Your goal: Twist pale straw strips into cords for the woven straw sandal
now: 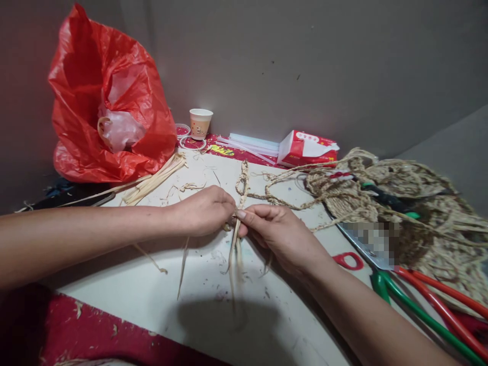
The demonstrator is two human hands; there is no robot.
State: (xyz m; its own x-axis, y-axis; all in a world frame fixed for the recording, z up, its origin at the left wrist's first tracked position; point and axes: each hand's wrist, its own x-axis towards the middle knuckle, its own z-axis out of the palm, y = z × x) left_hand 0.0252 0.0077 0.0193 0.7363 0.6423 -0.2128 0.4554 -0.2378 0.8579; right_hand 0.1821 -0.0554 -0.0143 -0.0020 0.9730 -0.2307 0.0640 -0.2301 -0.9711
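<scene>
A braided straw strand runs down the middle of the white board, its loose straw ends hanging below my fingers. My left hand is closed at the lower end of the braid, fingers curled and pinching straw. Right beside it, my right hand pinches the same straw between thumb and forefinger. The fingertips of both hands nearly touch. A braided cord leads from the strand to a heap of woven straw at the right.
A red plastic bag stands at the back left, with loose straws before it. Behind are a paper cup, plastic strips and a tissue pack. Scissors with red handles and green handles lie at right.
</scene>
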